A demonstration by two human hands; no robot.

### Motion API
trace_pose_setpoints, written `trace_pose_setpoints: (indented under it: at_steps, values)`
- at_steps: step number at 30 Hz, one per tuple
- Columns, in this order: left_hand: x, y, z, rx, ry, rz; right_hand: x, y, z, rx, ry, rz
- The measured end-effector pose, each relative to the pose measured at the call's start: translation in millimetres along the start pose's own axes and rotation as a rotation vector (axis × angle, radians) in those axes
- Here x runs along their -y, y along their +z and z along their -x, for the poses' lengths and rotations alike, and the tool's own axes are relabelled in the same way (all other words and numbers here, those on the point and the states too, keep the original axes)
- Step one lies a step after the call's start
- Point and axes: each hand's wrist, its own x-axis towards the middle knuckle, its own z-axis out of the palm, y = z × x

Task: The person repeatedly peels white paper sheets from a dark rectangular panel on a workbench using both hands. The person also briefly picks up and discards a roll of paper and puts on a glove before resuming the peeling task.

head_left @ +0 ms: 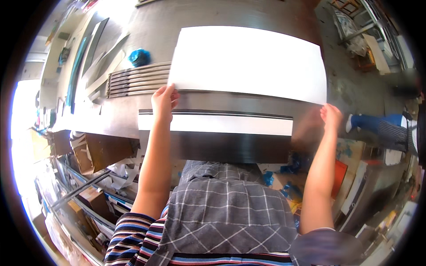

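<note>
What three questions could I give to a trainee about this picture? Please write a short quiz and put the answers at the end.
1. Fill in: The rods lie to the ____ of the sheet.
2. Choose: Which colour is the bundle beyond the rods? A) red B) blue C) yellow
3. True or false: Only one hand holds the sheet.

Key: 1. left; 2. B; 3. False, the left hand and right hand both hold it.
</note>
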Motion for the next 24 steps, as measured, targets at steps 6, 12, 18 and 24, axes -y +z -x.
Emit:
trace_pose_setpoints:
  at_steps: [6,12,18,24]
  values:
    - [9,-15,-20,-0.059,0.137,-0.405,5,0,-2,0.013,0.029,0.016]
    - [17,-9,-24,-0.174,0.295,-0.681,1,0,-6,0.011,0.035,0.006]
    - [12,-6,-20,-0.187,0.253,-0.775,2,2,-3,0.015,0.031,0.016]
    - [13,-2,-14,-0.239,0.301,-0.895,4,1,0,0.001,0.033,0.006]
